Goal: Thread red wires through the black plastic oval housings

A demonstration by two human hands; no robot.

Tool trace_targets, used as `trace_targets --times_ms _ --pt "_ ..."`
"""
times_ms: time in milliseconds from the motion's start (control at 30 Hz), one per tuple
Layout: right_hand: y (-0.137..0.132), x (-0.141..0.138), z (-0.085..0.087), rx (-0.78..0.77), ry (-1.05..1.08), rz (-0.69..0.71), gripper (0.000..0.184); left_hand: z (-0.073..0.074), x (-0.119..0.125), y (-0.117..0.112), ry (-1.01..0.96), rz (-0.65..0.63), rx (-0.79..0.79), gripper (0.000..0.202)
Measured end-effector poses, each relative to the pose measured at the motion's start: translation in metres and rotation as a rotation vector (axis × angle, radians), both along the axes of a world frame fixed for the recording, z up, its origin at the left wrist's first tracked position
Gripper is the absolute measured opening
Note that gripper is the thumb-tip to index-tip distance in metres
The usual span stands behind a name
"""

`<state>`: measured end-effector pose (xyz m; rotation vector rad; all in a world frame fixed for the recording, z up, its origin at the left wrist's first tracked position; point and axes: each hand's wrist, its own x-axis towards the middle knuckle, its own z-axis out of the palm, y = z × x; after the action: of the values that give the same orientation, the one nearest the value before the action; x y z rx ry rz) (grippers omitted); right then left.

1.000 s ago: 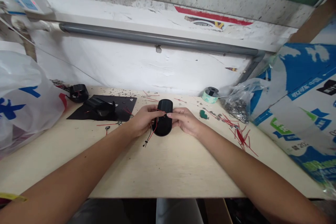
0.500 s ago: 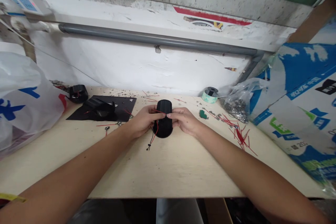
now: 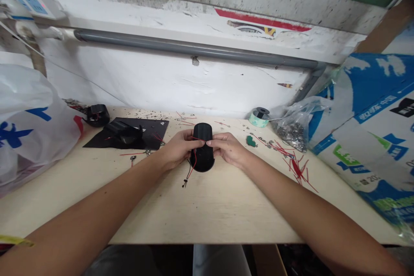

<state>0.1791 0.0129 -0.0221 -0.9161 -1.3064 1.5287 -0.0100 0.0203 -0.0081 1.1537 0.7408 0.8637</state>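
A black plastic housing with a rounded top and a rounded lower end is held between my two hands above the table. My left hand is closed on its left side, thumb pointing inward. From the right, my right hand grips the other side, and both thumb tips nearly meet at the middle. A thin red wire crosses the housing by the thumbs; what they pinch there is too small to make out. Red and black leads with small dark ends hang at the lower left.
Black housings lie at left, one on a black sheet, another behind. Right: green tape roll, green piece, red wires, bag of metal parts, blue-white sack. A white plastic bag stands far left.
Both hands keep the same hold. The housing's lower end has tilted slightly down and to the right, and the hanging leads have shifted a little.
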Motion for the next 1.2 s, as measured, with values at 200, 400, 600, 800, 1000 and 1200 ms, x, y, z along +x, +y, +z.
trace_targets --times_ms 200,400,600,800,1000,1200 --pt "0.0 0.0 0.0 0.008 0.001 -0.001 0.026 0.003 0.001 -0.001 0.01 0.014 0.009 0.038" --pt "-0.001 -0.002 -0.001 0.014 -0.012 -0.034 0.024 0.002 0.0 0.0 0.017 0.011 0.021 0.038" --pt "-0.001 -0.004 0.003 -0.024 0.074 -0.053 0.021 0.002 0.0 0.002 -0.057 0.063 0.012 0.031" --pt "-0.001 -0.003 0.006 -0.05 0.132 -0.079 0.027 0.003 -0.001 0.009 -0.146 0.296 -0.009 0.03" --pt "-0.003 -0.007 0.007 -0.05 0.081 -0.085 0.035 0.001 -0.001 0.013 -0.167 0.374 -0.047 0.029" --pt "-0.003 -0.007 0.007 -0.05 0.062 -0.078 0.035 -0.001 -0.001 0.013 -0.147 0.321 -0.027 0.033"
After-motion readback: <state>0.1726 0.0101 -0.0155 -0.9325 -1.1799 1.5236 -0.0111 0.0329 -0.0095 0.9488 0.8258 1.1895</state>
